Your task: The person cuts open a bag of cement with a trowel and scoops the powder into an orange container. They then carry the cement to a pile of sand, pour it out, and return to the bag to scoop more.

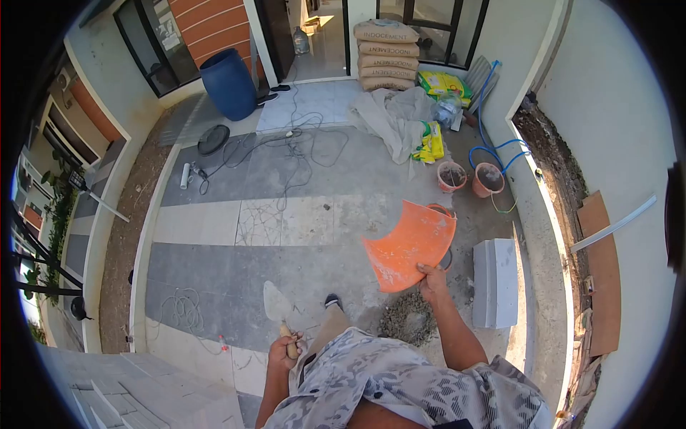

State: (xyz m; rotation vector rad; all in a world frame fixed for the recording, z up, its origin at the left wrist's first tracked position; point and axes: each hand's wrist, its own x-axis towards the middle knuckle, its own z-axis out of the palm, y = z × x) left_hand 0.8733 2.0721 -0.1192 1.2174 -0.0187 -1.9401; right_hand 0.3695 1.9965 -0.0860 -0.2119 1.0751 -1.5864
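Observation:
My left hand (284, 350) is closed around the wooden handle of a trowel (277, 302). Its pale blade points forward over the floor, to the left of my foot. In my right hand (431, 282) is a curved, orange plastic sheet (411, 247), gripped at its lower right edge. Grey smears mark the plastic, and its far left edge is cut in a concave arc. Below my right forearm lies a heap of grey, crumbly mortar (407, 319) on the floor. A round rim shows partly behind the sheet; what it belongs to is hidden.
Pale blocks (495, 282) stand at the right. Two buckets (451, 176) sit by the blue hose (483, 139). Cement bags (386, 53) are stacked at the doorway, near a blue barrel (230, 84). Cables (293, 136) trail over the tiles, and coiled string (184, 307) lies left.

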